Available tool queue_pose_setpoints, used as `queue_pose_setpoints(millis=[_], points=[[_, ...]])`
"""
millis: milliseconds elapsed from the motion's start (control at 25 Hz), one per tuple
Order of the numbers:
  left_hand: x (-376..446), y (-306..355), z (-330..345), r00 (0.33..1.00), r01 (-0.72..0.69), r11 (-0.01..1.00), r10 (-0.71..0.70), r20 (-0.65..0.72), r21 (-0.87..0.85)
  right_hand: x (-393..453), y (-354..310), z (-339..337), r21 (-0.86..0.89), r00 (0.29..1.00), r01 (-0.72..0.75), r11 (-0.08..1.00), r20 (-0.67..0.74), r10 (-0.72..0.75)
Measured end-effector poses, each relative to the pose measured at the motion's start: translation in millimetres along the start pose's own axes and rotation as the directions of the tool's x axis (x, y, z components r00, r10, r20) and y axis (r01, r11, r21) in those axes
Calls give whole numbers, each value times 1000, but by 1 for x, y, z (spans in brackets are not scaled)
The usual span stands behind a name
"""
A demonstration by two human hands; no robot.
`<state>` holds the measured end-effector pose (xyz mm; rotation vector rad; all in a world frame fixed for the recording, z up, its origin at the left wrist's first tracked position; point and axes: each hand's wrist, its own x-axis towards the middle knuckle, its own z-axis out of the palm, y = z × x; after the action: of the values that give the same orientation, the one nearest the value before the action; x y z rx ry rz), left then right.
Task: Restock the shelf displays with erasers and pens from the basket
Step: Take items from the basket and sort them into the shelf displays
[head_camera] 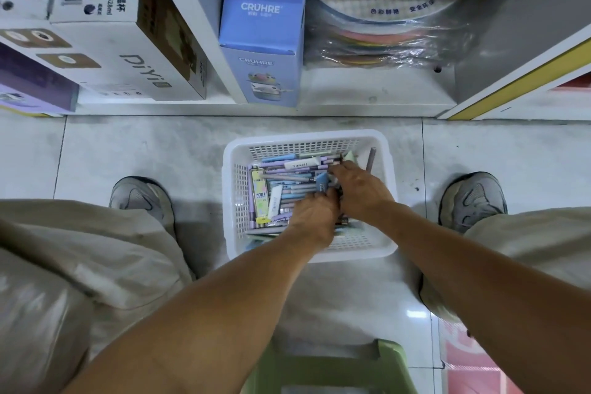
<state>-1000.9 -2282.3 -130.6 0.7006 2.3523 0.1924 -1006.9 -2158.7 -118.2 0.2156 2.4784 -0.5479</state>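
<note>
A white slotted basket [233, 201] stands on the floor between my feet, filled with pastel pens [287, 176], erasers and a yellow packet [259, 198]. Both hands are inside it, close together at the right of the pile. My left hand [315, 217] has its fingers curled down into the pens and grips a bunch of them; the fingertips are hidden. My right hand [358, 189] reaches in from the right, fingers curled round pens next to a blue eraser [321, 184]. A grey pen [371, 158] leans against the basket's right wall.
White shelving [367, 89] runs along the far side, holding a blue CRUHRE box [262, 38], white DiYi boxes [128, 51] and plastic-wrapped coloured discs [383, 25]. My shoes [144, 198] flank the basket. A green stool [329, 368] stands under me, and a red mat [470, 361] lies at the lower right.
</note>
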Motion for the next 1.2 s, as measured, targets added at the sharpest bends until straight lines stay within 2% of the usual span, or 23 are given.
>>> queue_pose_setpoints(millis=[120, 320, 480, 720, 960, 1080, 1160, 1200], points=[[-2, -7, -3, 997, -72, 997, 72, -13, 14, 1, 2, -7, 50, 999, -34, 998, 21, 33], [-4, -19, -1, 987, -113, 988, 98, 129, 109, 1, 4, -4, 102, 999, -50, 994, 5, 49], [-8, -29, 2, 983, -172, 978, 163, 83, 117, 4, 5, -1, 121, 998, -56, 991, -31, 60], [-2, -43, -23, 985, -166, 986, 167, 44, -16, 8, 6, -16, 419, 963, -78, 905, -204, 178], [3, -72, -57, 969, -43, 941, 122, 217, -336, 2, -3, -38, 597, 935, -29, 801, -267, 232], [-4, -78, -76, 971, 20, 881, 96, 218, -473, -4, -6, -54, 796, 932, -43, 604, -186, 311], [-12, -79, -91, 974, 42, 794, 101, 201, -606, -13, -7, -69, 883, 968, -123, 452, 7, 251], [-16, -78, -99, 975, 46, 747, 112, 194, -663, -18, -7, -76, 880, 979, -175, 441, 109, 171]])
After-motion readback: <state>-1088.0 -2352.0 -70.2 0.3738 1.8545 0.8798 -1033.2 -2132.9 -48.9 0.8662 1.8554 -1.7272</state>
